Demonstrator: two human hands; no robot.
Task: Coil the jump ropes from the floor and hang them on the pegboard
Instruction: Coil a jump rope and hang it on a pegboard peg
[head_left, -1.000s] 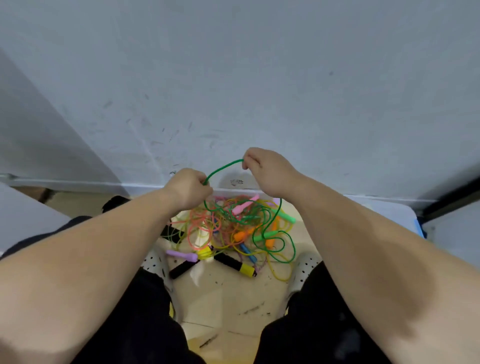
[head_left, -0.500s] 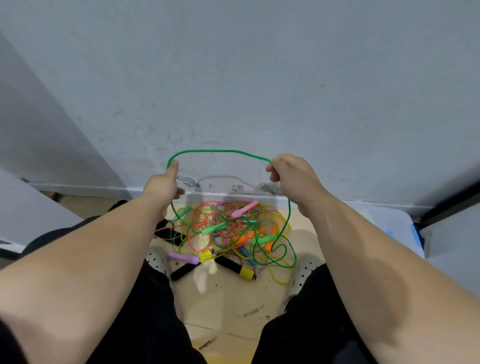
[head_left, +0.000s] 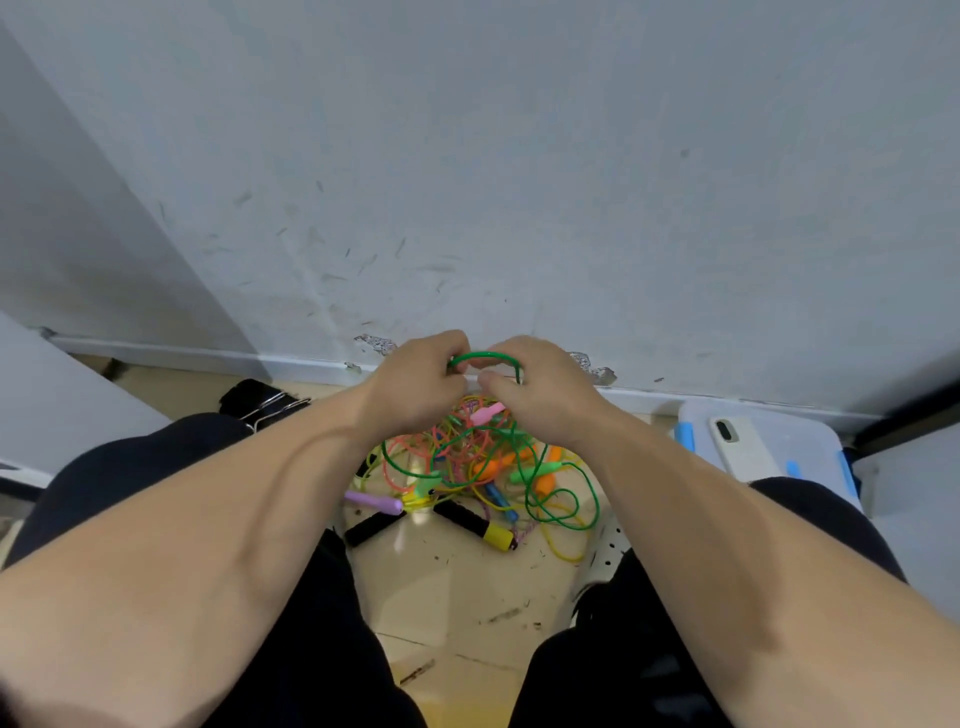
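A tangled pile of jump ropes (head_left: 467, 467) in pink, yellow, orange and green lies on the floor by the wall, between my knees. My left hand (head_left: 415, 384) and my right hand (head_left: 540, 389) are close together above the pile. Both pinch the green rope (head_left: 485, 356), which arcs in a short loop between them. The rest of the green rope (head_left: 563, 512) trails down into the pile. Black-and-yellow handles (head_left: 470, 522) and a purple handle (head_left: 371, 501) lie at the pile's front. No pegboard is in view.
A scuffed white wall (head_left: 519, 182) stands directly ahead. A translucent bin with a white phone (head_left: 740, 447) on its lid is at right. A black object with metal wire (head_left: 260, 402) sits at left. My dark-clad legs frame the tan floor (head_left: 457, 587).
My hands were spread apart with a wide green arc between them half a second ago. They have come together, folding the green rope into a small loop.
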